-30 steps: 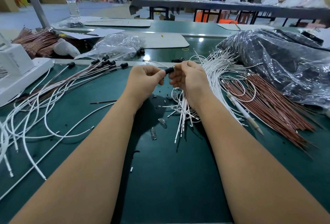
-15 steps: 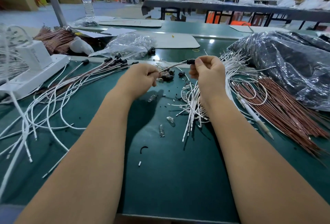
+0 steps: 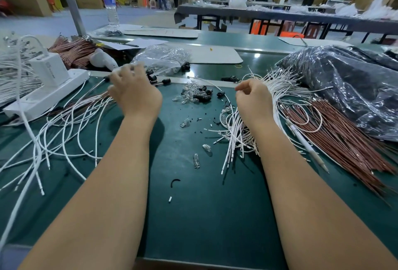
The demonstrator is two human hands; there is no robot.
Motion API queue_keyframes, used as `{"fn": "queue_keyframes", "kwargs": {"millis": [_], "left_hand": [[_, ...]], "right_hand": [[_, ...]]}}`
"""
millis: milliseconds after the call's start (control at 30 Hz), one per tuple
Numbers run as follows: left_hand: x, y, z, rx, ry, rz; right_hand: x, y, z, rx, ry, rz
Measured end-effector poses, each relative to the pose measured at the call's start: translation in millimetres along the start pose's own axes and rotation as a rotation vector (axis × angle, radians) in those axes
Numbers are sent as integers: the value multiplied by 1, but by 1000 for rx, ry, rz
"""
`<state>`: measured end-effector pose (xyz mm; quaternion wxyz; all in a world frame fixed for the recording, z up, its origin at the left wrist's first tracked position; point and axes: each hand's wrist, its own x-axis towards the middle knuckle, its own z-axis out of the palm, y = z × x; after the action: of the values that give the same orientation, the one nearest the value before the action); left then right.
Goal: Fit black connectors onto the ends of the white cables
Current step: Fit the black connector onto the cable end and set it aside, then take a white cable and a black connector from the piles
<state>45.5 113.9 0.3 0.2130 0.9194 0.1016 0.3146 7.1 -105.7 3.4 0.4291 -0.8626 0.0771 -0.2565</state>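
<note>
Two hands hover over the green table (image 3: 193, 216). Left hand (image 3: 134, 94), upper left, spreads blurry fingers over capped cables (image 3: 71, 116). Right hand (image 3: 254, 99) curls fingers by loose white cables (image 3: 237, 138).

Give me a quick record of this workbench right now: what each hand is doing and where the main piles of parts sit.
left hand: over the finished cables, fingers blurred, grip unclear
right hand: fingers loosely curled at the bare white cables; a hold cannot be confirmed
black connectors: small pile between the hands, mixed with clear bulbs
brown wires: fanned out at right
table: green mat
</note>
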Motion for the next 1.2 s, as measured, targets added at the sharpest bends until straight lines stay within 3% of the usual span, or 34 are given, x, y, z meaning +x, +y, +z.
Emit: {"fn": "queue_keyframes", "kwargs": {"millis": [167,433,567,733,800,900,1033,1133,1200], "left_hand": [[-20,34,18,-211,-251,313],[-35,52,29,-336,-485,432],[-34,52,29,-372,-487,421],[-35,52,25,-447,-513,376],[-36,52,23,-506,-532,357],[-39,56,20,-651,-590,322],[-44,66,17,-877,-737,265],[-47,68,19,-889,-859,298],[-48,67,20,-865,-878,345]], "right_hand": [[2,3,-2,-573,-229,-55],[5,2,-5,-700,-270,-24],[5,0,-5,-519,-177,30],[6,0,-12,158,-15,146],[6,-2,-16,309,10,192],[8,1,-17,314,21,152],[10,6,-16,134,77,107],[10,6,-16,231,110,150],[10,5,-19,312,229,164]]}}
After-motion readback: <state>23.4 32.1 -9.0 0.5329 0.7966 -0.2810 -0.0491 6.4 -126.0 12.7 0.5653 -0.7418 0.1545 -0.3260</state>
